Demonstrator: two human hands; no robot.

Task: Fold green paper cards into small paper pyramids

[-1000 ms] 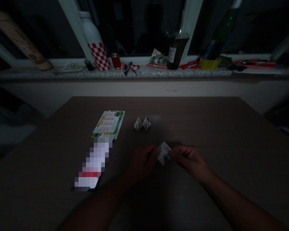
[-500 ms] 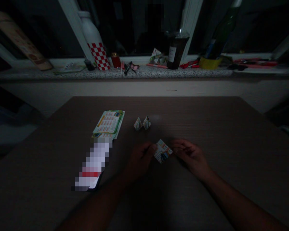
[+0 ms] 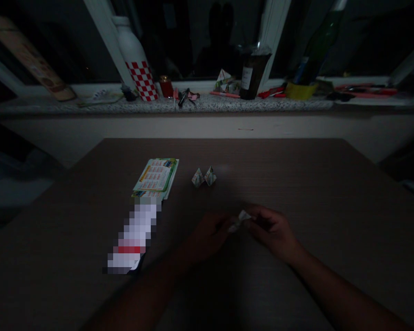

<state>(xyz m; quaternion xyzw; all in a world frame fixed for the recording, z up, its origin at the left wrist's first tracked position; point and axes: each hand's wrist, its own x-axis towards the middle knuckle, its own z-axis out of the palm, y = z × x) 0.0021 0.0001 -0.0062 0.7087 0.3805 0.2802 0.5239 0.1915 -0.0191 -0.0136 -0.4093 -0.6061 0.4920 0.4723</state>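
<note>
A small folded piece of paper (image 3: 240, 219) is held above the table between both hands, its pale folds partly covered by fingers. My left hand (image 3: 210, 232) pinches its left side. From the other side, the thumb and fingers of my right hand (image 3: 271, 230) close on its right corner. Beyond the hands stand two small folded paper pieces (image 3: 204, 177), pointed at the top and side by side. Dim light and the fingers hide the exact shape of the held paper.
A stack of printed sheets (image 3: 156, 175) lies left on the brown table (image 3: 279, 165), with a blurred-out phone-like object (image 3: 134, 239) nearer me. On the stone windowsill (image 3: 214, 106) stand a checkered bottle (image 3: 142, 76), a dark cup (image 3: 253, 76) and a green bottle (image 3: 319, 46).
Half a second ago the paper showed a flat printed diamond face by the left hand. Now it is turned and opened into pale folds, slightly further right, with the right fingers on it.
</note>
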